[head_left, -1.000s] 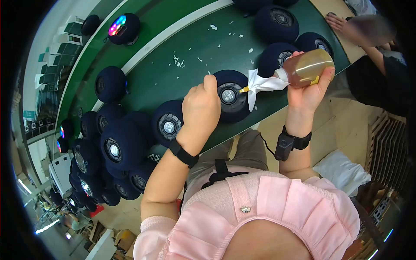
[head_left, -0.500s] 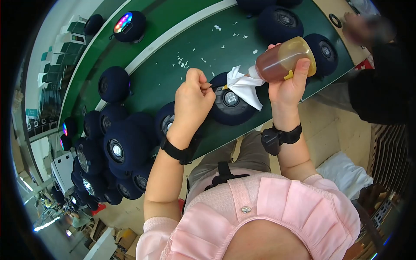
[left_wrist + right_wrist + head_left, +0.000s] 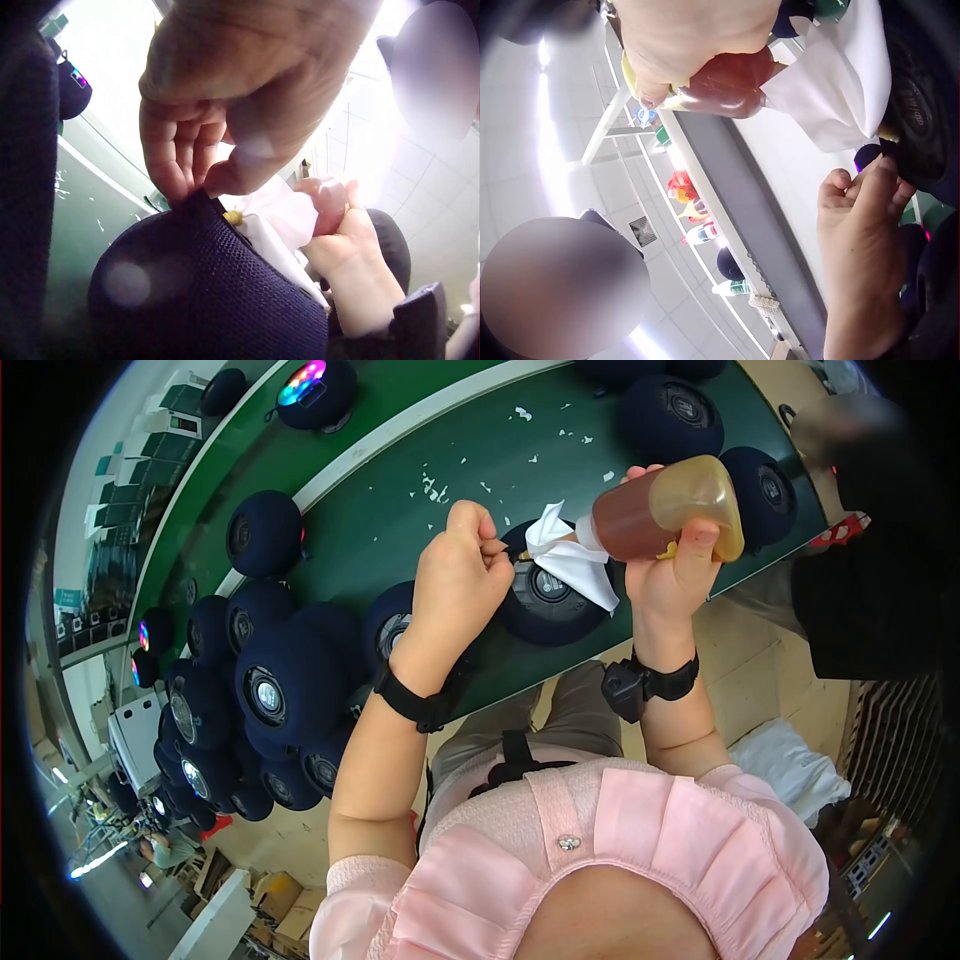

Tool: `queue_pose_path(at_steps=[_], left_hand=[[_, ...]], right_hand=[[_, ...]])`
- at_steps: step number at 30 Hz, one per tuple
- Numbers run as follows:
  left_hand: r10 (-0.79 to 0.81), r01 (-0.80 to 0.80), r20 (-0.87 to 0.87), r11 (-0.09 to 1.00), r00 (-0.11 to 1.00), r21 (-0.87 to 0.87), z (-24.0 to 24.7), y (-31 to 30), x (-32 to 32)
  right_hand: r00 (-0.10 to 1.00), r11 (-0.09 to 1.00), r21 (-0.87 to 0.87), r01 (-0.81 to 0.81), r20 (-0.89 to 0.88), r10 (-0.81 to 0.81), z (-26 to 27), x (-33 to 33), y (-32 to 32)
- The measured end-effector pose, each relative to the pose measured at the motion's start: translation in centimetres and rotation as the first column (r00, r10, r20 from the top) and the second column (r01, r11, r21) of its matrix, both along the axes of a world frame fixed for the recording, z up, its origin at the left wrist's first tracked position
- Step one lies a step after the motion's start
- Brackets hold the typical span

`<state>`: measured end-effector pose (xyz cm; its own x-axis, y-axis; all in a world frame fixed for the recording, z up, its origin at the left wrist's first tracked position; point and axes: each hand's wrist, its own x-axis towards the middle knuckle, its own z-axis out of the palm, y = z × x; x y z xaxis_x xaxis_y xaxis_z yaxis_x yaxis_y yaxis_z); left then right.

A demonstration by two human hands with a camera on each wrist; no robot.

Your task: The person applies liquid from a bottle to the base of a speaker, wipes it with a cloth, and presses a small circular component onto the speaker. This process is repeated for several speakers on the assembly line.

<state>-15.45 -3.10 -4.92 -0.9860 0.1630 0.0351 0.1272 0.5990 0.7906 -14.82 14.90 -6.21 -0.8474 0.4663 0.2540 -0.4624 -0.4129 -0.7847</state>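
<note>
A round navy fabric-covered speaker lies on the green table, its dark centre plate facing up. At its left rim my left hand pinches the fabric edge between thumb and fingers. My right hand grips a squeeze bottle of amber liquid, tilted on its side with the neck toward the speaker. A white cloth hangs around the bottle's neck and drapes over part of the plate. In the left wrist view the yellow nozzle tip pokes out close to the pinched edge.
Many similar speakers crowd the left, and others stand at the right end. White scraps are scattered over the green tabletop. Another speaker with coloured lights sits beyond the pale rail. A person in dark clothing is at the right.
The bottle has moved left, and its nozzle has shifted from the plate's right side to the upper left rim. The cloth now covers part of the plate. My left fingers have come to the fabric edge.
</note>
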Motion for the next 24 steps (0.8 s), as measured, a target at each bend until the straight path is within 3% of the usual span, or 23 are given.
queue_pose_path(at_steps=[3, 7, 10, 13, 15, 17, 19, 23, 24], left_hand=[[-0.005, 0.005, -0.005, 1.0, 1.0, -0.023, -0.1, -0.2, 0.0], [-0.033, 0.031, -0.037, 0.998, 0.999, -0.053, -0.2, -0.2, 0.0], [-0.04, 0.037, -0.045, 0.998, 0.998, -0.05, -0.2, 0.0, 0.0], [-0.042, 0.038, -0.046, 0.997, 0.998, -0.066, 0.0, 0.1, 0.0], [-0.039, 0.035, -0.045, 0.997, 0.998, -0.076, 0.1, 0.3, -0.2], [-0.045, 0.039, -0.064, 0.994, 0.997, -0.101, 0.2, 0.3, -0.3], [-0.054, 0.046, -0.076, 0.994, 0.996, -0.095, 0.0, 0.3, -0.5], [-0.058, 0.055, -0.063, 0.997, 0.996, -0.054, 0.0, 0.5, -0.4], [-0.06, 0.056, -0.067, 0.997, 0.996, -0.055, 0.1, 0.5, -0.3]], right_hand=[[0.987, 0.995, -0.041, -0.087, -0.136, 0.081, 0.3, 0.8, -0.3], [0.986, 0.994, -0.028, -0.105, -0.13, 0.101, 0.4, 1.1, -0.2], [1.0, 0.999, 0.035, -0.021, 0.002, 0.021, 0.0, 0.7, 0.5], [0.997, 0.996, -0.077, -0.05, 0.048, 0.053, -0.5, 0.7, 1.9], [0.993, 0.967, -0.253, -0.025, 0.109, 0.054, -0.3, 0.6, 2.5], [0.992, 0.962, -0.273, -0.008, 0.12, 0.042, 0.0, 0.5, 3.0], [0.99, 0.901, -0.434, -0.006, 0.124, 0.067, 0.1, 0.3, 3.8], [0.984, 0.811, -0.584, -0.02, 0.132, 0.119, 0.4, 0.5, 5.1], [0.979, 0.747, -0.663, -0.052, 0.115, 0.17, 0.6, 0.7, 5.4]])
